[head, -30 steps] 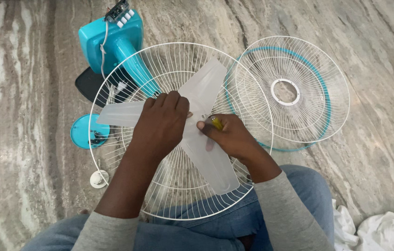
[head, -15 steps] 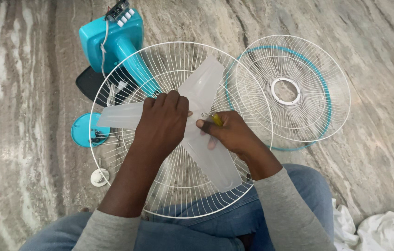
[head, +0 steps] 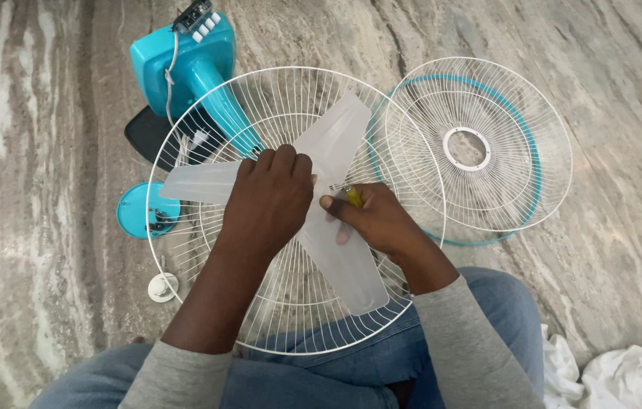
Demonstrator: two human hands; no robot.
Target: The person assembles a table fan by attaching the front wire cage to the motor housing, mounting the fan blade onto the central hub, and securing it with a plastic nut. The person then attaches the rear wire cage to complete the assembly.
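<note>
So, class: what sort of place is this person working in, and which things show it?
Probably a home floor, not a workshop: grey veined polished stone floor, the person seated on it, turquoise plastic fan stand and detached white wire fan guard spread about, crumpled white cloth.

Soft even daylight, sharp, faint shadows.

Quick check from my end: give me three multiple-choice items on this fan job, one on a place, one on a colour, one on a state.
1. The loose grille lies where?
A. right of the blade
B. on the lap
C. under the base

2. The fan base is
A. red
B. turquoise
C. black

3. The left hand is
A. lifted clear
B. pressed on the blade hub
C. holding cloth

Answers: 1 A, it sits on the floor right of the blade. 2 B, its shell is turquoise. 3 B, it covers the hub while the right hand grips a yellow-handled tool.
</note>
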